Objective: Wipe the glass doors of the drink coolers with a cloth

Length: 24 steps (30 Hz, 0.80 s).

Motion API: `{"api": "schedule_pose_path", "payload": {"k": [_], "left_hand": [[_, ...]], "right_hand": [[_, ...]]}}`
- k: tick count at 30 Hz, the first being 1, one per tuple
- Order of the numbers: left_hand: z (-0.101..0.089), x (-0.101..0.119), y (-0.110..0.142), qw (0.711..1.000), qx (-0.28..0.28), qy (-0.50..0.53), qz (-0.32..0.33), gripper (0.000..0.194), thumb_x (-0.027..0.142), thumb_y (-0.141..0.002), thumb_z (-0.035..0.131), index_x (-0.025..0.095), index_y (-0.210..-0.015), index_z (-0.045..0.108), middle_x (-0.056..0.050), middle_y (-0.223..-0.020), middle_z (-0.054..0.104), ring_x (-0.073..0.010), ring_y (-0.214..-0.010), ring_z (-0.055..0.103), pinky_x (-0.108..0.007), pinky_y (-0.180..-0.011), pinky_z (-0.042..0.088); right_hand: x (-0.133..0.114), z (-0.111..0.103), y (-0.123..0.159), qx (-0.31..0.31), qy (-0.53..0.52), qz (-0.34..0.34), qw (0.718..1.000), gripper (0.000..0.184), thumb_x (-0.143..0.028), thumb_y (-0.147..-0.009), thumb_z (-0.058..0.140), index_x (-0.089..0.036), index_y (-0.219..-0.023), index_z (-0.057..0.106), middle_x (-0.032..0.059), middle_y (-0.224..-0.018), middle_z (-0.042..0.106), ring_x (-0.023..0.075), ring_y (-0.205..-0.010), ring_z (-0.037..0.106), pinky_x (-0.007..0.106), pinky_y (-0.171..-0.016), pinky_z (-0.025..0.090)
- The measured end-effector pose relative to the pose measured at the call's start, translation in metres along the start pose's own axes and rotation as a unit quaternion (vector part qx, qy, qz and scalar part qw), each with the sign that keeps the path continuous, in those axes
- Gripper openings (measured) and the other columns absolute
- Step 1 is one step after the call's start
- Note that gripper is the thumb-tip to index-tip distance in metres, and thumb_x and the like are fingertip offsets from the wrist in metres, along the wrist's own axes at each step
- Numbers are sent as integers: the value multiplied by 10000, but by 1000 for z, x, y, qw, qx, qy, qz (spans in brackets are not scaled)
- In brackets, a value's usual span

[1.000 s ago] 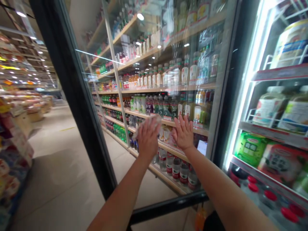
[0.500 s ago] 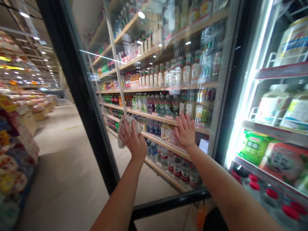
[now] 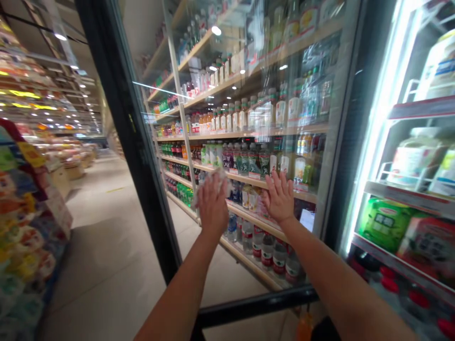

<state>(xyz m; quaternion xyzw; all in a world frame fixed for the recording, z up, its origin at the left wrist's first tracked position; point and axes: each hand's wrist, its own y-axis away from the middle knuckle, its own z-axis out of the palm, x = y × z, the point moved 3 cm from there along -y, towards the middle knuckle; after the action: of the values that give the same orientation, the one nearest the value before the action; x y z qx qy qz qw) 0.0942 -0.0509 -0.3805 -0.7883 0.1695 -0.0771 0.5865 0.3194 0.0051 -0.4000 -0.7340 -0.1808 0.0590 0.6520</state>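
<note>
- Far left, near: a printed promotional display [image 3: 30,227] stacked with colourful packs, beside a pale tiled aisle floor [image 3: 106,255] running far toward brightly lit stalls.
- Just right of the aisle: a black door frame [image 3: 137,142] edging a glass cooler door [image 3: 305,61], closed and reflecting ceiling lights.
- Mid-pane: left hand [image 3: 213,208] closed over a crumpled white cloth [image 3: 210,185], the cloth pinned against the glass, its edge showing past the fingers.
- Nearby, further right: right hand [image 3: 279,196] released, fingers spread, bare palm on the glass, nothing held.
- Sound handling, by judgement: even palm pressure through the cloth, free hand steadying the door.
- Behind the glass: wooden shelves [image 3: 256,177] lined with bottled drinks [image 3: 249,161].
- Far right, near: a lit cooler section holding a green pouch pack [image 3: 386,225].
</note>
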Motion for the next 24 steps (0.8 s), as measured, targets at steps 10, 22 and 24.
{"api": "schedule_pose_path", "payload": {"k": [10,22,24], "left_hand": [[-4,-16,59,993,53,-41,-102,565,92,-975,423,133,-1537,450,-227,-1576,376,-359,-1541,140,-641,-1207,231],[26,62,48,994,-5,33,105,492,63,-932,501,288,-1335,673,-6,-1444,592,-210,-1443,425,-367,-1265,221],[22,50,57,993,-10,36,116,497,64,-941,494,320,-1325,679,16,-1418,615,-188,-1414,464,-339,-1265,212]], "right_hand": [[2,1,1,-11,-8,8,1000,629,-296,-987,478,-199,-1592,335,112,-1616,374,265,-1567,159,545,-1262,160],[-2,-1,-1,19,5,-11,1000,619,-268,-988,484,-171,-1584,349,135,-1582,425,274,-1566,165,535,-1256,185],[-2,-1,-1,18,7,-10,1000,607,-268,-988,483,-171,-1576,364,133,-1584,424,271,-1567,162,528,-1257,187]]}}
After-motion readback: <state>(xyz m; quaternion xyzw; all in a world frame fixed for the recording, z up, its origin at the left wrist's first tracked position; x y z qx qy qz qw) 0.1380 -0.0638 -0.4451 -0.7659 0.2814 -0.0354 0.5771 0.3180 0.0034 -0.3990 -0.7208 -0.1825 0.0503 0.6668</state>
